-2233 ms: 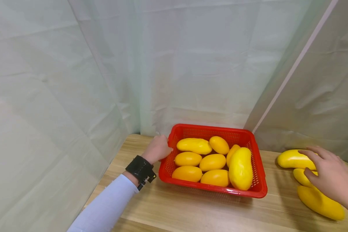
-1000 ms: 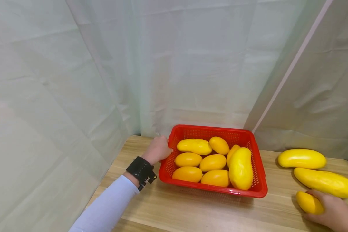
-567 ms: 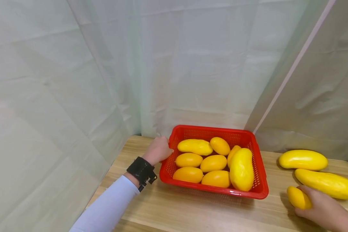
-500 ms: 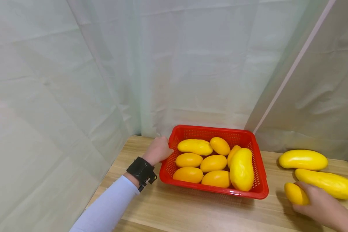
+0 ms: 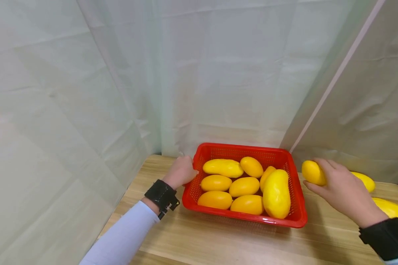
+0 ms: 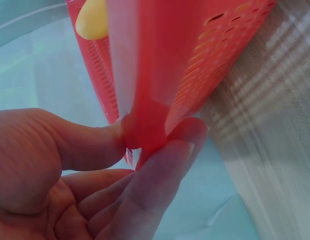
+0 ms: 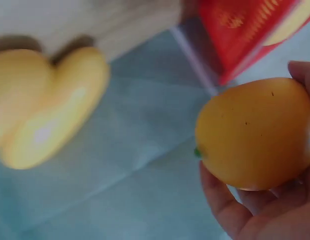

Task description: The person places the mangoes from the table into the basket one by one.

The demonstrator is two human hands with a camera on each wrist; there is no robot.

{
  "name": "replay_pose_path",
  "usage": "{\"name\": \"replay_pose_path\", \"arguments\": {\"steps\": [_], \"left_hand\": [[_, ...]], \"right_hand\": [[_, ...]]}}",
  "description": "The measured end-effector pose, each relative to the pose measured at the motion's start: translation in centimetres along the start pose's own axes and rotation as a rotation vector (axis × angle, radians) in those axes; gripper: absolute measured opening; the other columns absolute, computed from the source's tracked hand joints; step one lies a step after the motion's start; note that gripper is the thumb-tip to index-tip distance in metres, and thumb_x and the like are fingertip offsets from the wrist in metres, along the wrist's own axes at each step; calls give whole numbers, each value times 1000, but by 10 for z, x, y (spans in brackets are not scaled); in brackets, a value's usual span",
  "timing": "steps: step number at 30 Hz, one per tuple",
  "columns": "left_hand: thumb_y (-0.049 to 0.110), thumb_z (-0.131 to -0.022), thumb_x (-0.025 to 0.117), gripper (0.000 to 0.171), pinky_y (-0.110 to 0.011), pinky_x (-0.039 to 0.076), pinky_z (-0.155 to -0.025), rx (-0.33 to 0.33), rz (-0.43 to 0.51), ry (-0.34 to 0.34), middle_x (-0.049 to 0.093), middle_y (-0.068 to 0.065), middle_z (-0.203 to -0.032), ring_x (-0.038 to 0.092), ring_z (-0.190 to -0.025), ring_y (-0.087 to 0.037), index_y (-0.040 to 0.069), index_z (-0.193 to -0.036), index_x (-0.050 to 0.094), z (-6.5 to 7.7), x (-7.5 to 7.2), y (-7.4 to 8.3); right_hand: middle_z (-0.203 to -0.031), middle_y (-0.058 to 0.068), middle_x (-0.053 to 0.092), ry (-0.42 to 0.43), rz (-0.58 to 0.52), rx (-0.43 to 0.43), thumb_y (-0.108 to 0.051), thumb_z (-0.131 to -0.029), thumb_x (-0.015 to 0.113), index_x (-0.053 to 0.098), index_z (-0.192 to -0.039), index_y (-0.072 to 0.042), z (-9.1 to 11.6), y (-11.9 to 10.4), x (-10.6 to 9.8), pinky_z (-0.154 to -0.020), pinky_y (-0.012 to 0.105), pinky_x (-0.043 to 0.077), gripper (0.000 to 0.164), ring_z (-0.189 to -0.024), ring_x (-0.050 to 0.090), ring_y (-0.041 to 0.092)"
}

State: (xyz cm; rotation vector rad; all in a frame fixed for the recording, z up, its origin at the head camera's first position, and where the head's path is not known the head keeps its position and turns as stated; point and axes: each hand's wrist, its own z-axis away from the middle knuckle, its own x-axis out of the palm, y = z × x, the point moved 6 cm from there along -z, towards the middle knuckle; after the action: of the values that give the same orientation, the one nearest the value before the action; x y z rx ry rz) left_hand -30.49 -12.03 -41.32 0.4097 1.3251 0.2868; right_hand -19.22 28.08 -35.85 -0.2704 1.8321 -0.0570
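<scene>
My left hand [image 5: 181, 171] pinches the left rim of a red plastic basket [image 5: 298, 215] between thumb and fingers; the left wrist view shows the rim [image 6: 150, 125] between them. In my right hand [image 5: 343, 187] is an orange-yellow mango [image 5: 313, 173], raised above the table just right of the basket. The right wrist view shows this mango [image 7: 257, 132] with a small green stem nub and the fingers curled round it. Inside the basket lie several smaller mangoes [image 5: 243, 186] and two longer yellow fruits, one upright at the right [image 5: 276, 195] and one at the back left [image 5: 223, 168].
Two long yellow fruits lie on the table at the right, one farther back [image 5: 365, 180] and one nearer [image 5: 393, 209], both partly behind my right hand and wrist. Pale sheeting [image 5: 225, 81] hangs behind the wooden table [image 5: 219, 235] and along its left side.
My right hand, over the fruits at first, took hold of the small mango at the front right. It has lifted it up and leftward toward the basket. The left hand stays on the rim.
</scene>
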Motion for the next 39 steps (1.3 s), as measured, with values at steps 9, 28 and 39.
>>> {"name": "replay_pose_path", "arguments": {"steps": [9, 28, 39], "left_hand": [[22, -81, 70, 22, -24, 46, -46, 10, -17, 12, 59, -7, -67, 57, -52, -17, 4, -92, 61, 0, 2, -2], [22, -82, 70, 25, -23, 47, -45, 6, 0, 7, 60, -8, -71, 58, -53, -18, 4, -96, 60, 2, 3, 1], [21, -82, 69, 25, -23, 48, -46, 1, 20, 3, 60, -9, -72, 58, -54, -18, 4, -99, 60, 3, 1, 1]], "right_hand": [[-114, 11, 58, 12, 60, -143, -38, -68, 82, 48, -131, -15, -51, -58, 13, -73, 51, 54, 75, -93, 54, 28], [-121, 15, 54, -163, 29, -175, -37, -72, 78, 49, -131, -16, -99, -71, 63, -87, 52, 49, 69, -103, 49, 34], [-129, 16, 50, -209, 5, -193, -33, -72, 79, 47, -135, -15, -97, -65, 77, -94, 55, 45, 73, -112, 45, 37]]}}
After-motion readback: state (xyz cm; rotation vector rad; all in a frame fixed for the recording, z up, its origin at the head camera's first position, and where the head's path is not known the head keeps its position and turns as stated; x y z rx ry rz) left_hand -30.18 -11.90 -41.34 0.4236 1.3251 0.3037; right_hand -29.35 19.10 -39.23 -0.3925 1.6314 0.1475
